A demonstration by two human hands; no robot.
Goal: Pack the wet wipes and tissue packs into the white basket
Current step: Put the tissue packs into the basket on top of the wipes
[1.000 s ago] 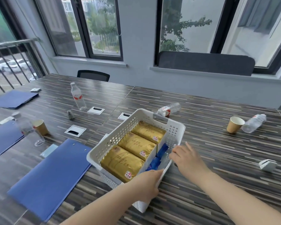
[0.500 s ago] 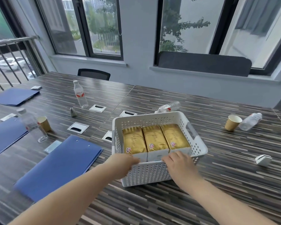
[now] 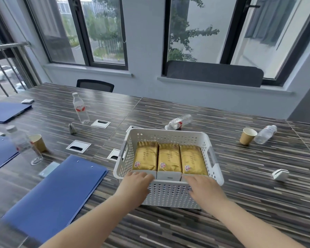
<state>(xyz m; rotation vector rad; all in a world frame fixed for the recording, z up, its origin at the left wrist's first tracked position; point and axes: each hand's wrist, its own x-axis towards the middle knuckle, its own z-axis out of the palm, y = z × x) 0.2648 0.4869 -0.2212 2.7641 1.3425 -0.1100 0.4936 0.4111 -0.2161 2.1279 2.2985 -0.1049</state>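
The white basket point(image 3: 168, 138) stands square in front of me on the striped table. Three gold tissue packs point(image 3: 169, 158) lie side by side inside it. Along its near wall stand white packs point(image 3: 168, 176), only their top edges showing. My left hand point(image 3: 135, 185) grips the near left corner of the rim, fingers curled over it. My right hand point(image 3: 202, 187) holds the near right part of the rim, fingers over the edge. What lies under both hands is hidden.
A blue folder point(image 3: 55, 194) lies left of the basket, with more folders further left. One water bottle stands upright point(image 3: 81, 110), another lies behind the basket point(image 3: 178, 122). A paper cup point(image 3: 247, 136) and a lying bottle point(image 3: 265, 134) sit right. A small white clip point(image 3: 280, 174) lies right.
The basket has turned from a diagonal to square-on with its long side facing me. Both hands have shifted to the near rim.
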